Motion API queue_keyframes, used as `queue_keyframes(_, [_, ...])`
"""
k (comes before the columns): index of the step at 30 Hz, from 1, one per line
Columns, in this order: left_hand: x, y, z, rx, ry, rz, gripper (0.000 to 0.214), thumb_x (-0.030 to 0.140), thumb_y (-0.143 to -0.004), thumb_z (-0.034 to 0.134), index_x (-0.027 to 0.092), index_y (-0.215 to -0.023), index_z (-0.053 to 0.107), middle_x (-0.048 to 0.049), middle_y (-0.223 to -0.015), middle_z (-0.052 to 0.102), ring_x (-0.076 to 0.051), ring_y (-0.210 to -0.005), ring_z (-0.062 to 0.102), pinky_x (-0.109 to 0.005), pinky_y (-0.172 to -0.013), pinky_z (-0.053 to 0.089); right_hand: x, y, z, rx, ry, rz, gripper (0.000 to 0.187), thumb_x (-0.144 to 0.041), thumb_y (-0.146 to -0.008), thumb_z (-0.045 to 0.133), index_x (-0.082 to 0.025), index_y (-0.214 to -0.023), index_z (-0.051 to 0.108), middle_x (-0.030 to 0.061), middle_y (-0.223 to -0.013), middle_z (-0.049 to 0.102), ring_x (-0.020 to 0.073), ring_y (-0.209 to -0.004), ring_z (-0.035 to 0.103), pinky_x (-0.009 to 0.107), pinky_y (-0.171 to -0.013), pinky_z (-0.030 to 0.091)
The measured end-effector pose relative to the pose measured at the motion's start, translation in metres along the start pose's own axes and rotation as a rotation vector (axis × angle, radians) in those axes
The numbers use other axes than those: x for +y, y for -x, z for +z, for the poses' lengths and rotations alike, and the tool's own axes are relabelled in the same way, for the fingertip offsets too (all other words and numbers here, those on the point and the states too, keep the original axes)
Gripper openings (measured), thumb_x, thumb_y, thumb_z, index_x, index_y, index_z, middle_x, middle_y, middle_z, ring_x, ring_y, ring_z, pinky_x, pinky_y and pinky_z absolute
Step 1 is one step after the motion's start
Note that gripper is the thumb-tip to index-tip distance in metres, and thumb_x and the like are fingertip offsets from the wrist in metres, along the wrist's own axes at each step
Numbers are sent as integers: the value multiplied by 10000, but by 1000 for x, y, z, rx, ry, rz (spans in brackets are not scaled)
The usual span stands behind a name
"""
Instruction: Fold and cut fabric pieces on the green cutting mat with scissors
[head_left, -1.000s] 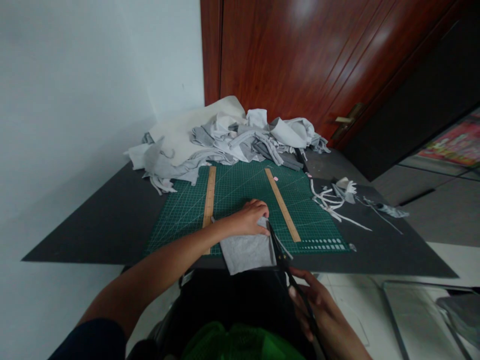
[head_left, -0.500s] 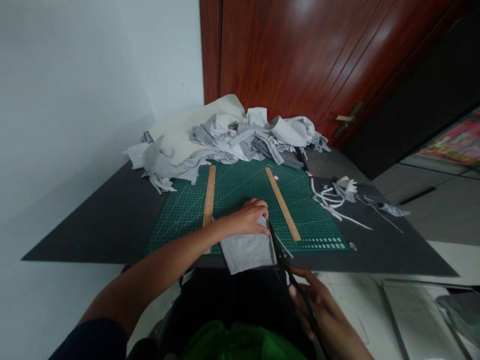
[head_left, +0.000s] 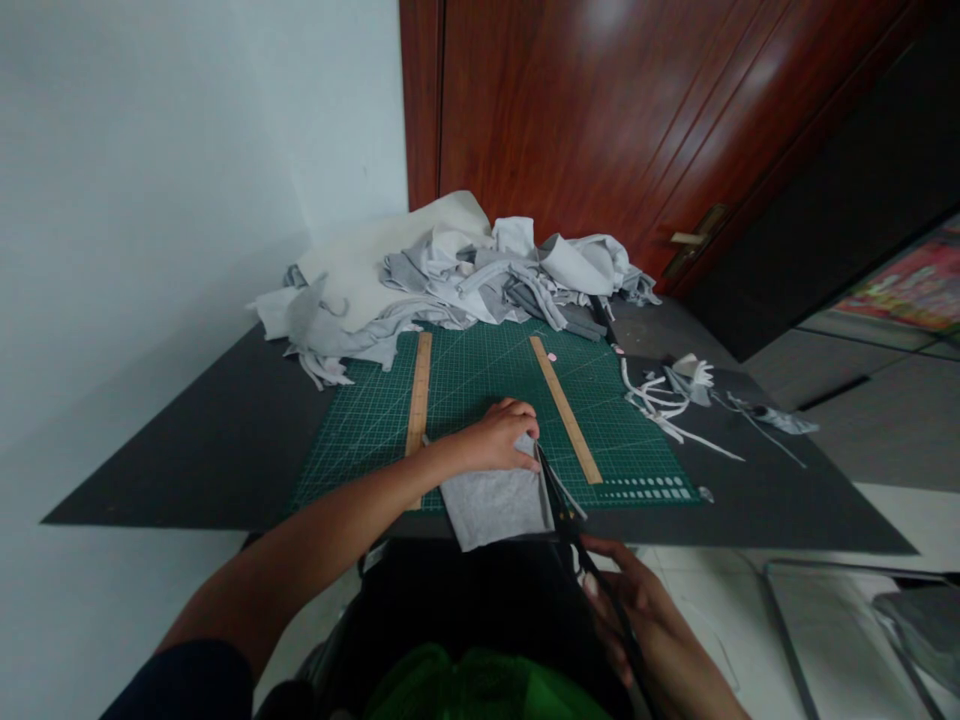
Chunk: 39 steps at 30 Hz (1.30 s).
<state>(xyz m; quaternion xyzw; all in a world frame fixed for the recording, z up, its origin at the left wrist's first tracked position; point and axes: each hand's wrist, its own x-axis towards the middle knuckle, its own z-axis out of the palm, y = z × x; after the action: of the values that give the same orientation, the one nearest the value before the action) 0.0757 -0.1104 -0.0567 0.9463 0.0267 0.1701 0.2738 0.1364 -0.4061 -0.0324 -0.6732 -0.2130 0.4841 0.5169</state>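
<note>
Here the grey fabric piece (head_left: 495, 505) lies at the near edge of the green cutting mat (head_left: 480, 385) and hangs a little over the table (head_left: 210, 440) edge toward the person. It is a soft, matte rectangle with a fine felt-like surface. The left hand (head_left: 499, 437) rests on its far end, palm down, with the fingers loosely bent; it presses the cloth flat and grips nothing. The right hand (head_left: 645, 620) is closed around the dark handles of the scissors (head_left: 562, 500). Their long, thin blades point away from the person and stand slightly apart along the right edge of the fabric, just beside the left fingertips. A narrow pale sliver of cloth lies to the right of the blades.

The mat is printed with a light grid, and two flat wooden rulers lie on it: one (head_left: 418, 395) to the left of the left hand, the other (head_left: 564, 408) to the right, slanted. Behind the mat a crumpled pile of grey and white cloth (head_left: 457, 275) covers its far edge. Thin white strips (head_left: 667, 400) are scattered on the dark, dull table to the right, well apart from the hands. Farther back stands a glossy reddish-brown door (head_left: 600, 120) with a metal handle (head_left: 694, 238).
</note>
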Motion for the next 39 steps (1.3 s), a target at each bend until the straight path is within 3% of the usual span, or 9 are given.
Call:
queue_keyframes(13, [0, 1, 1, 9, -4, -6, 449, 373, -712, 882, 207, -1019, 600, -71, -1189, 584, -276, -1157, 525, -416, -1004, 423, -12, -8, 1, 26, 22, -12, 696, -665, -789, 733, -202, -1255, 503, -114, -566, 473, 42, -379, 323, 158, -351, 301])
queue_keyframes(21, [-1, -1, 3, 26, -6, -46, 539, 377, -692, 884, 208, -1061, 531, -76, -1129, 578, -280, -1105, 530, -416, -958, 445, -2, -15, -3, -15, 32, -55, 670, -652, -814, 718, -210, -1271, 507, -101, -615, 480, 48, -400, 337, 170, -354, 310])
queue_keyframes(27, [-4, 0, 4, 1, -4, -8, 425, 393, -737, 855, 204, -1002, 581, -73, -1184, 572, -272, -1162, 517, -421, -1017, 415, -4, -14, -4, -15, 46, -18, 687, -662, -796, 726, -212, -1260, 492, -116, -589, 466, 46, -386, 322, 167, -346, 300])
queue_keyframes(39, [0, 2, 1, 1, 22, -16, 401, 391, -732, 863, 231, -1043, 666, -73, -1241, 563, -289, -1219, 497, -450, -1051, 406, -10, -8, 2, 15, 56, -59, 673, -671, -793, 723, -205, -1237, 523, -108, -567, 473, 65, -399, 357, 188, -369, 321])
